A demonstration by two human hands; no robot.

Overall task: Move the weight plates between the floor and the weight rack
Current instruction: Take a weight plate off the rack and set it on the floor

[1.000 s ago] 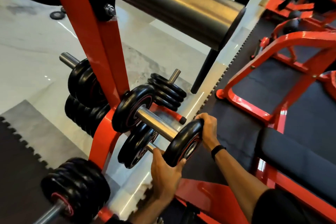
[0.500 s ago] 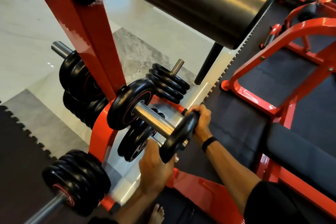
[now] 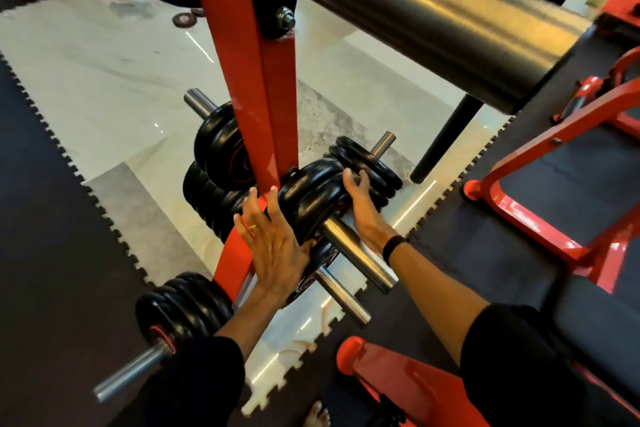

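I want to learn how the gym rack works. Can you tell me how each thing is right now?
Black round weight plate: on the steel peg, pushed up against another plate.
Shiny steel peg: outer end bare.
Left hand: fingers straight, pressing the plate's edge.
Right hand: fingers loose, touching the plate's far side.
Red steel rack post: upright.
Black plate stack: loaded on a lower peg.

To my right a red bench frame (image 3: 540, 163) stands on dark rubber matting (image 3: 519, 253), with a black padded seat (image 3: 595, 319) just beside my arm. A black band (image 3: 393, 248) circles my wrist and a gold ring (image 3: 252, 228) sits on one finger. More interlocking matting (image 3: 52, 218) covers the ground at left.
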